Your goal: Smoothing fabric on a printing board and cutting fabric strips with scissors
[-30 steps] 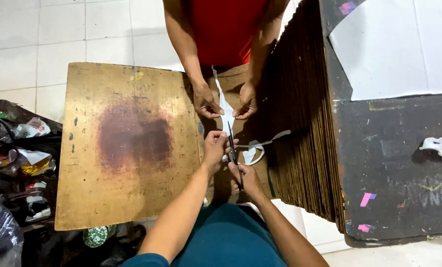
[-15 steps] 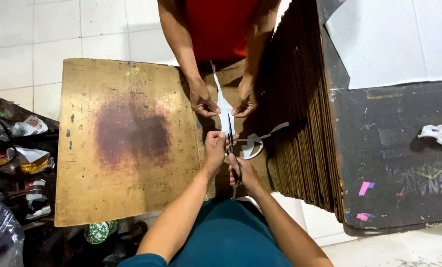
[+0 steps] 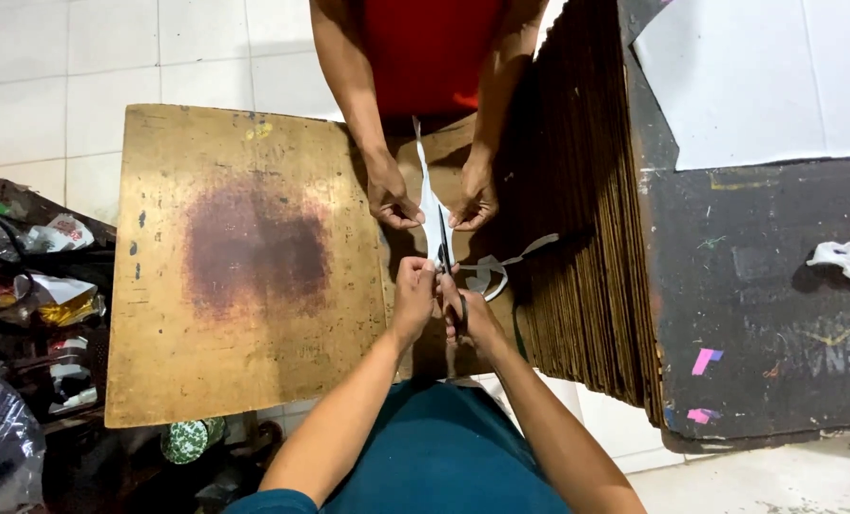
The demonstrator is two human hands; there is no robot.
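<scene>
While the right hand (image 3: 473,319) grips the scissors (image 3: 444,249) with fingers curled through the handles, the left hand (image 3: 414,290) pinches the near end of a white strip (image 3: 429,195) just beside the blades. Beyond the scissors, a co-worker's two hands (image 3: 387,198) pinch the strip's far part taut, beside the wooden board (image 3: 216,266).

Both my forearms reach forward and converge in front of me; my left hand (image 3: 413,297) is curled, fingers (image 3: 423,271) pinched together at the tips; my right hand (image 3: 471,319) sits just beside it, touching, fingers closed in a grip, wrist bent slightly inward.
</scene>
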